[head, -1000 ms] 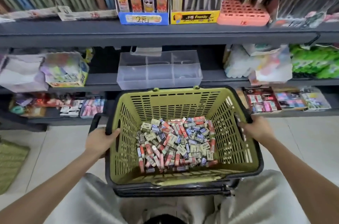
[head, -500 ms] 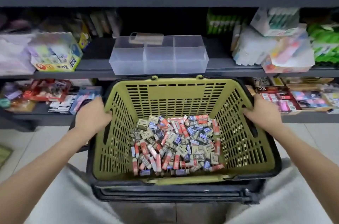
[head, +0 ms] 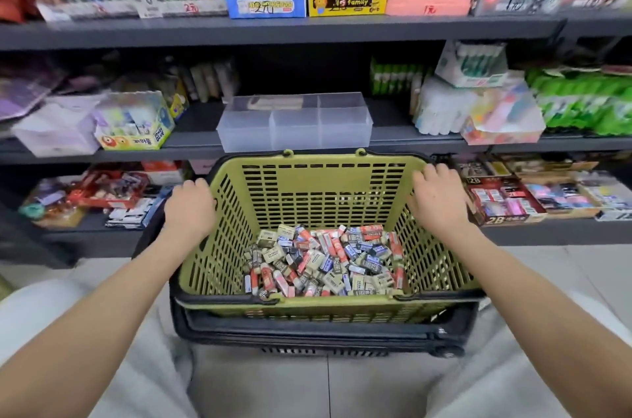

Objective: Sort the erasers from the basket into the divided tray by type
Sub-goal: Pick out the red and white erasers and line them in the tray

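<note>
Head view, the only one supplied.

**Position of goods.** The erasers (head: 321, 260) lie in a mixed heap on the floor of the green basket (head: 325, 178): red, blue and cream wrappers jumbled together. The basket sits on a black base (head: 321, 332) on the floor, between the person's knees. The divided tray (head: 294, 125), of clear plastic, stands on the middle shelf (head: 427, 140) just beyond the basket's far rim. Its near compartments look bare. A flat item shows at its far left, too blurred to identify. No eraser appears sorted yet.

**Hands.** The left hand (head: 189, 209) is on the basket's left rim, fingers folded over the edge and grasping it. The right hand (head: 439, 203) rests on the far right corner of the rim, fingers spread and released, holding nothing.

**Hazards, as judged.**
- The basket is only perched on the base. With one hand let go, a lean or a pull on the left rim could slide or tip it and spill the heap.
- The tray looks light and sits at the shelf edge, so a careless reach could push it back or knock it off.
- Several wrappers look alike, so hasty picking invites wrong compartments.
- A box of 2B stock (head: 506, 205) sits near on the right, and strays could mix with it.
</note>
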Tool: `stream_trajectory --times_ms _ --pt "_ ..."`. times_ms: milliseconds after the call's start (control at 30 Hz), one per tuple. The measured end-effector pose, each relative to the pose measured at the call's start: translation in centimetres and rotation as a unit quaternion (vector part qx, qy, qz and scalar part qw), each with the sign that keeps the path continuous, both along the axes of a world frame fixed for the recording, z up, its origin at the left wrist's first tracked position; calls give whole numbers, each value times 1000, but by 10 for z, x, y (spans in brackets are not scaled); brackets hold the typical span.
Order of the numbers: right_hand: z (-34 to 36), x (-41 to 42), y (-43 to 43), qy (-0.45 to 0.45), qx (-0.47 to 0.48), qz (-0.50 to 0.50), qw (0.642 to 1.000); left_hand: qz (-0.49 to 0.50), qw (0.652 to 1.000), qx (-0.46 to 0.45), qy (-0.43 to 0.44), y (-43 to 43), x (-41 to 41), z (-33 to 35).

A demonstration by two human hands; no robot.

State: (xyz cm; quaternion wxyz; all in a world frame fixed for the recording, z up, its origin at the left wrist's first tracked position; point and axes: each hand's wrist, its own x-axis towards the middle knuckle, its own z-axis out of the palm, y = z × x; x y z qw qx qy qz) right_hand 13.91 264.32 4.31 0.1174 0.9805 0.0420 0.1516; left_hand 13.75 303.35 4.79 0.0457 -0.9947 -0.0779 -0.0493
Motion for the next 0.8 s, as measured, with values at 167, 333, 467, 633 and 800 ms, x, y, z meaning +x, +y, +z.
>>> stream_trajectory --times_ms 167,333,467,633,800 --pt "-33 16 47 249 140 126 950 -97 988 111 -35 -22 9 -1" --pt "-83 52 76 367 172 103 908 -284 957 53 22 -51 41 -31" --pt "-121 73 94 382 163 118 902 -329 934 5 142 -66 55 -54" --pt "-153 76 102 368 130 141 910 -339 919 -18 201 -72 38 -59" --pt "-159 82 102 373 186 167 894 -300 932 -79 189 -79 32 -55"
